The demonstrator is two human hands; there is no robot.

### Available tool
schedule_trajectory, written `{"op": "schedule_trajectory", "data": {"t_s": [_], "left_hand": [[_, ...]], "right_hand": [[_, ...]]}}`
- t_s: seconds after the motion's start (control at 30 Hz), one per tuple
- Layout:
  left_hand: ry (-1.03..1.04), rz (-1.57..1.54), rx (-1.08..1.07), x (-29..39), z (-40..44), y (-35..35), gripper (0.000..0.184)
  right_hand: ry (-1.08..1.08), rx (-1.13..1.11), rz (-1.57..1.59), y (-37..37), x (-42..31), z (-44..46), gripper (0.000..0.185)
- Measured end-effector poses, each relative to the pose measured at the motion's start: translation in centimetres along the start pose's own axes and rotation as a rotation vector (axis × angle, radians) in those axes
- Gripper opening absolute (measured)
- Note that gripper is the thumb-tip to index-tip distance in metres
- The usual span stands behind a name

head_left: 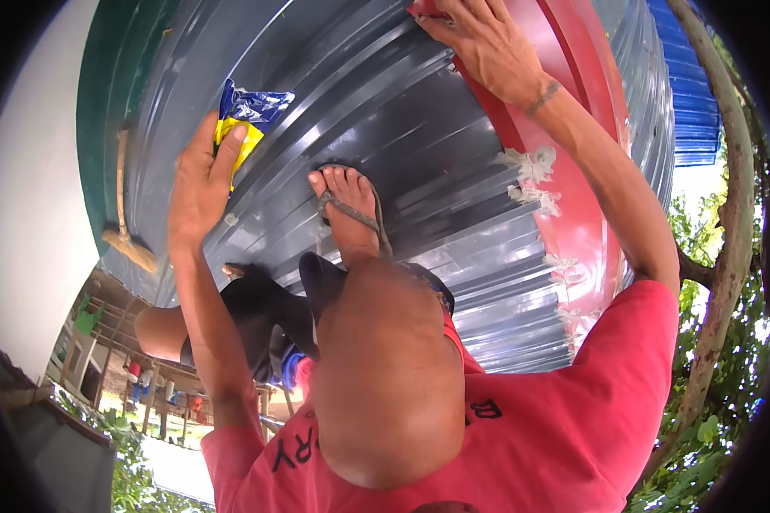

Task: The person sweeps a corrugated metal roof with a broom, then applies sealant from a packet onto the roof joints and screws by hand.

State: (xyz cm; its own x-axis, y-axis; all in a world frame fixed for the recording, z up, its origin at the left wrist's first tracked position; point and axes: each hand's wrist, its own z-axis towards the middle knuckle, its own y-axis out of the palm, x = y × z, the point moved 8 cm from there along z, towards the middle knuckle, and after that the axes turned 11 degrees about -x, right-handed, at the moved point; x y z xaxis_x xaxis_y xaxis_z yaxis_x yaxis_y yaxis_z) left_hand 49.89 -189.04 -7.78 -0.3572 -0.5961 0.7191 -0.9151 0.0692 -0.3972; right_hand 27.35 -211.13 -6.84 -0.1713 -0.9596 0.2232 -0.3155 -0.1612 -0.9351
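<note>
My left hand (205,175) is closed around a blue and yellow plastic packet (252,111), its thumb on the yellow part and the crinkled blue end sticking out beyond the fingers. At the top edge of the view, my right hand (483,47) rests at the edge of a red metal flashing strip (577,201). Its fingers look spread, though some tips are cut off by the frame. Whitish lumps of filler (535,164) cling along the seam between the flashing and the dark corrugated roofing sheet (436,128).
My foot in a flip-flop (351,205) stands on the roofing, below a raised knee (393,376). A short broom (128,244) lies at the left beside a green strip (111,103) and a white wall (38,171). Tree branches (731,214) rise along the right.
</note>
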Motion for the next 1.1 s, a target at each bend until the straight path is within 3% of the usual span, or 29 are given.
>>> {"op": "schedule_trajectory", "data": {"t_s": [0.3,0.5,0.63,0.7,0.8,0.9,1.1], "left_hand": [[0.009,-0.009,-0.019,0.0,0.1,0.4,0.028],[0.017,-0.035,-0.036,0.2,0.4,0.4,0.028],[0.030,-0.013,-0.042,0.1,0.7,0.4,0.028],[0.027,-0.005,-0.041,0.0,0.8,0.4,0.028],[0.029,-0.018,-0.036,0.1,0.7,0.4,0.028],[0.000,-0.059,-0.059,0.1,0.6,0.3,0.027],[0.022,-0.077,-0.051,-0.6,0.5,0.1,0.027]], "right_hand": [[-0.009,-0.028,-0.184,-0.1,-1.4,0.1,0.046],[0.046,-0.096,-0.099,-0.4,0.0,-1.4,0.047],[0.081,0.004,-0.022,-0.7,0.9,-2.8,0.047],[0.114,0.138,-0.028,-0.4,1.1,-3.8,0.062],[0.177,0.027,-0.073,1.2,1.3,-4.4,0.074],[0.193,-0.010,-0.184,1.5,0.7,-5.1,0.066],[0.215,-0.171,-0.302,2.1,-0.5,-6.6,0.069]]}}
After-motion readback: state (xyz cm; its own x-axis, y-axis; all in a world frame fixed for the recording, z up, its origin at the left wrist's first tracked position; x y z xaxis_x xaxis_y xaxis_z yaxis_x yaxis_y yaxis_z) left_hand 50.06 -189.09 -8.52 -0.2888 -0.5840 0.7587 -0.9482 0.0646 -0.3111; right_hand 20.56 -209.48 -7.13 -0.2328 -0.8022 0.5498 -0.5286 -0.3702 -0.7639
